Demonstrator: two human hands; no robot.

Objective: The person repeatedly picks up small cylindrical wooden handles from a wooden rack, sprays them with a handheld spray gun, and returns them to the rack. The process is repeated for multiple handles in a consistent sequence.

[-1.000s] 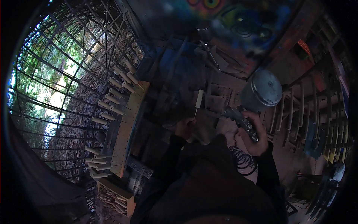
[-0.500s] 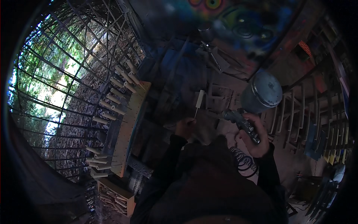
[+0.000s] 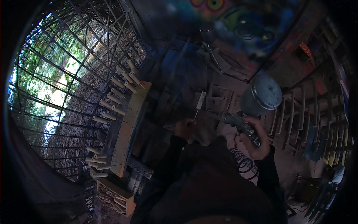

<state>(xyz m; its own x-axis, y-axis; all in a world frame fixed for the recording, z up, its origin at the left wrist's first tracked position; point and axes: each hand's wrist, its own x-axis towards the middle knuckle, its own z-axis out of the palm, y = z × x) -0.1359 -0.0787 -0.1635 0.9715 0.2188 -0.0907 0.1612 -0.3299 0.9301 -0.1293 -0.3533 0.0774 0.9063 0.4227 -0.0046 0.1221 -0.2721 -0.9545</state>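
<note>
My left hand (image 3: pixel 185 128) is closed on the thin lower end of a stick, a fine rod topped by a pale, narrow block (image 3: pixel 200 100) that points up and away from me. To its right, my right hand (image 3: pixel 256 139) wraps round a metal spray gun (image 3: pixel 238 124). A large round grey paint cup (image 3: pixel 261 94) sits on the gun's far side. The gun's front end faces the pale block, with a gap between them. Below my right wrist hangs a coiled black hose (image 3: pixel 244 163); where it joins is hidden.
On the left, a perforated board (image 3: pixel 135 123) holds several pale pieces on thin rods beside a wire grid (image 3: pixel 56 100). A wooden box (image 3: pixel 116 198) of small sticks stands below it. Curved slats on a rack (image 3: pixel 298 115) fill the right. Another spray gun (image 3: pixel 212 56) lies far ahead.
The pale block on its rod has tilted slightly and sunk a little. My right hand and the spray gun have shifted very slightly; both grips stay the same.
</note>
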